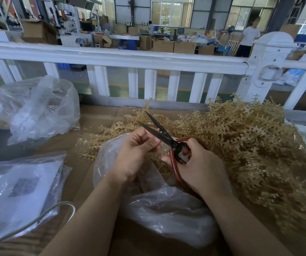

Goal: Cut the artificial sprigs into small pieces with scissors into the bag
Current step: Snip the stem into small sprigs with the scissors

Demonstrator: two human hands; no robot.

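The right hand (pixel 200 163) holds the scissors (pixel 159 134), blades apart. The left hand (pixel 135 152) pinches something small, maybe a sprig. Best to snip over the bag (pixel 167 209).

Two bare forearms reach up from the bottom edge, each ending in a bare hand. No sleeves, gloves, rings, watch or bracelets show anywhere from the fingers back to the frame edge. The left hand (pixel 135 156) shows knuckles and short, unpainted nails at the fingertips. The right hand (pixel 200 163) shows its smooth back behind the fingers.
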